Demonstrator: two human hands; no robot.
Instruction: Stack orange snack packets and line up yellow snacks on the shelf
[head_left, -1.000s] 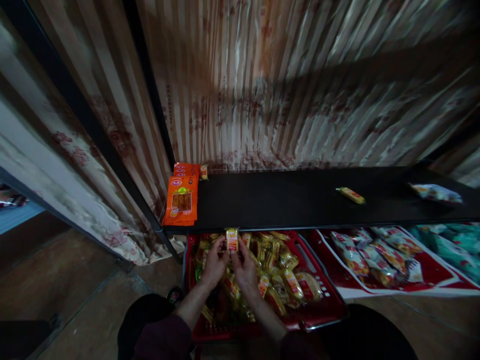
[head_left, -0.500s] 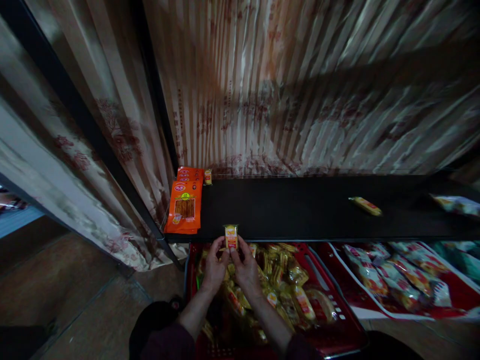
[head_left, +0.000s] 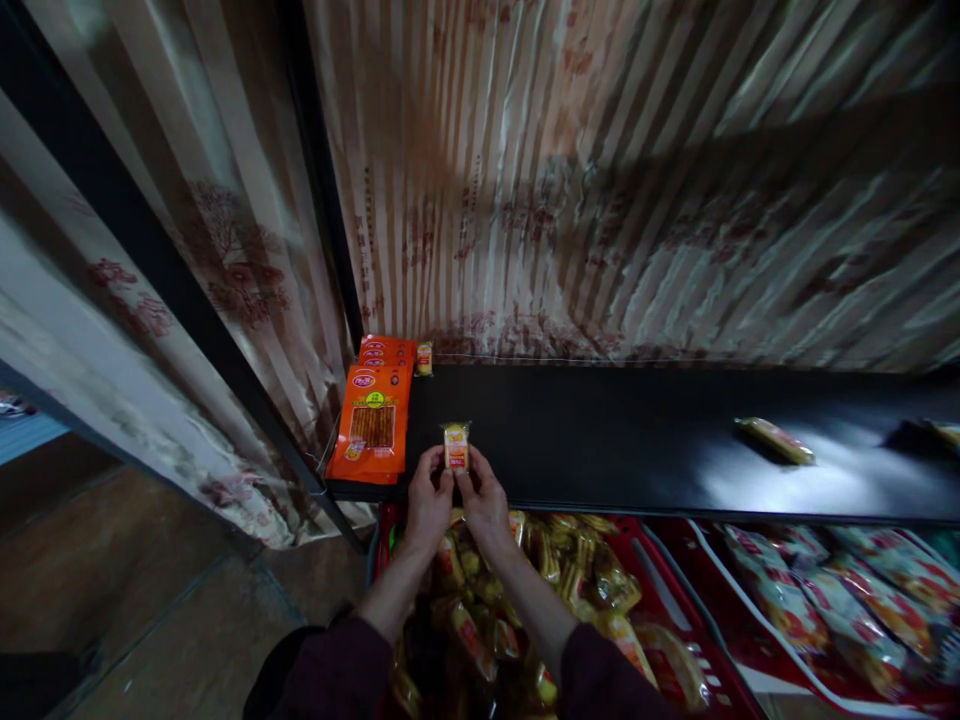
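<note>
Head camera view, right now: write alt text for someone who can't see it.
Both hands hold a small wrapped snack at the front of a black shelf. Orange packets lie at the shelf's left end, and a red basket of wrapped snacks sits below.

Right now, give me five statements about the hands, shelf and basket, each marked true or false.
1. The left hand and right hand hold one small packet between them. True.
2. Orange packets lie on the black shelf. True.
3. The right hand is touching the orange packets. False: it holds the small packet, apart from them.
4. A lone yellow packet lies farther right on the shelf. True.
5. The red basket holds only orange packets. False: it holds wrapped yellowish snacks.
</note>
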